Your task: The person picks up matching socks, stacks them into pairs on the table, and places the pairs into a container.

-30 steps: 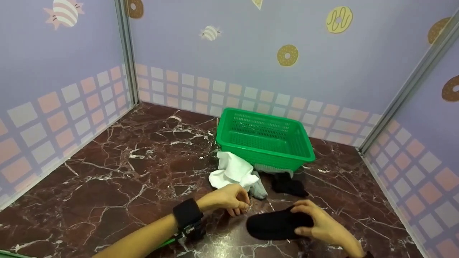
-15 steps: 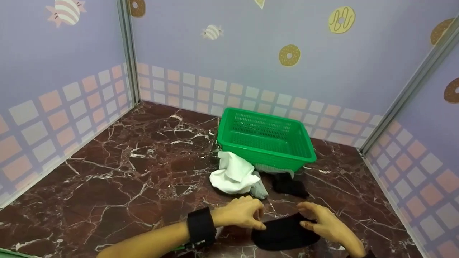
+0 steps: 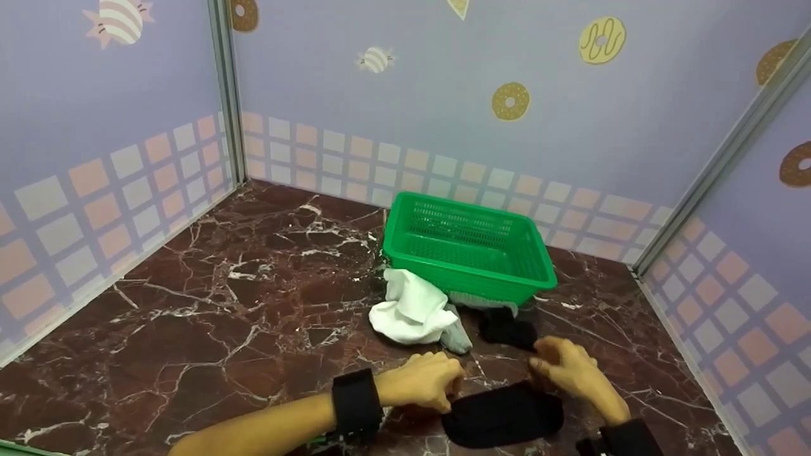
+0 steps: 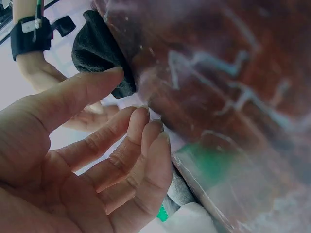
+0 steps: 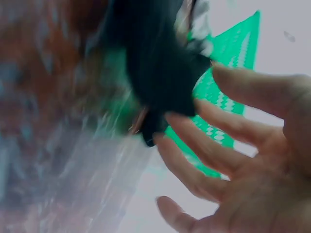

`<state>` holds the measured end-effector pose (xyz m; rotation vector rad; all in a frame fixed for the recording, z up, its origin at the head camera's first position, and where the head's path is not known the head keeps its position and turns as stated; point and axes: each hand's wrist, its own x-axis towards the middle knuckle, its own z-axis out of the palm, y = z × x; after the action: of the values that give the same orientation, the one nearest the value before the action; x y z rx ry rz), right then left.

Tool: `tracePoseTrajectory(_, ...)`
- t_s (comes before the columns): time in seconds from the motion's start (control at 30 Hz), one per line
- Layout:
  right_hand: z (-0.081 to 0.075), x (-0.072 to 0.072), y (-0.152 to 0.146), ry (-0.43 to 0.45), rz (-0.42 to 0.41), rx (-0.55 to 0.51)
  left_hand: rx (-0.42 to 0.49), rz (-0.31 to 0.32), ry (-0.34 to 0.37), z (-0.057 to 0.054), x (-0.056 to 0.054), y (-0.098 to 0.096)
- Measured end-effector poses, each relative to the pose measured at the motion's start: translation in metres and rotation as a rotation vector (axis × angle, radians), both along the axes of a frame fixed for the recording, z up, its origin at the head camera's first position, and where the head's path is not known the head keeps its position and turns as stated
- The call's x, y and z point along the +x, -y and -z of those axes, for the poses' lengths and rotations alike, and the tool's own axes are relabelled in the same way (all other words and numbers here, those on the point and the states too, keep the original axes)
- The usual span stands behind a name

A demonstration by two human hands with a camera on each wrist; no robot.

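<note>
In the head view a black sock lies flat on the marbled tabletop near its front. My left hand is at the sock's left end, its thumb tip right by the edge. The left wrist view shows that hand with fingers loosely bent and nothing gripped. My right hand hovers past the sock's upper right corner, close to a crumpled black sock. Its fingers spread beside blurred black fabric in the right wrist view, holding nothing.
A green plastic basket stands at the back. Against its front lie a white cloth piece, a grey sock and another grey piece. Patterned walls enclose the tabletop.
The right hand has let go of the flat black sock and moved up toward the crumpled one. The left hand has shifted right to the flat sock's left end. That sock has slid slightly nearer.
</note>
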<state>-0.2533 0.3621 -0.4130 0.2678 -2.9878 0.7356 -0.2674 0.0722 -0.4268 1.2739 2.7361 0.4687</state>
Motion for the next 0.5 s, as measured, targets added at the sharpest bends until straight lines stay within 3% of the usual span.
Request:
tracePoseTrajectory(0.1, 0.001, -0.021, -0.003, -0.022, 0.075, -0.001, 0.004, 0.000, 0.007, -0.001, -0.005, 0.006)
tracePoseTrajectory(0.3, 0.002, -0.055, -0.009, 0.066, 0.087, -0.033, -0.022, -0.025, 0.004, -0.005, -0.020, 0.018)
tracePoseTrajectory(0.4, 0.007, -0.064, -0.009, 0.057, 0.093, -0.057, -0.019, -0.024, -0.010, -0.008, -0.025, 0.023)
tracePoseTrajectory(0.5, 0.011, -0.067, -0.007, -0.013, 0.110, -0.089, -0.003, -0.018, -0.018, -0.011, -0.027, 0.025)
